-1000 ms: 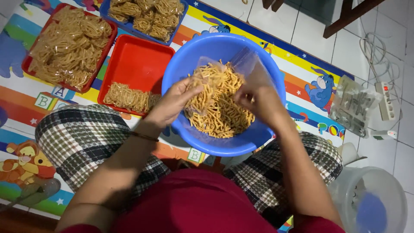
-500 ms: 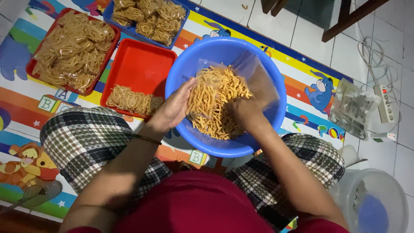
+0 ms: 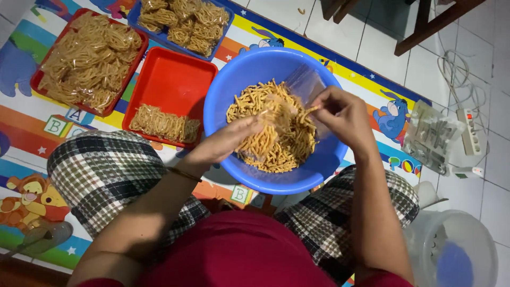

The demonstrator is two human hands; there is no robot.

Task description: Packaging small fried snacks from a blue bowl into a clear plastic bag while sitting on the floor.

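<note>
Red tray (image 3: 40, 79), far left on floor mat (image 3: 32, 127): full of bagged snack sticks, shiny wrap. Second red tray (image 3: 175, 79): smooth plastic, one row of packs (image 3: 164, 125) along near edge. My left hand (image 3: 226, 141) over blue bowl (image 3: 223, 101), fingers cupped around handful of sticks. Snack sticks (image 3: 276, 143) in bowl: short, thin, crunchy-looking, golden. My right hand (image 3: 342, 114) pinches clear bag (image 3: 305, 85) open, one stick in fingertips. I think best: keep bag mouth wide, low over bowl, tip sticks in gently so none snap.
</note>
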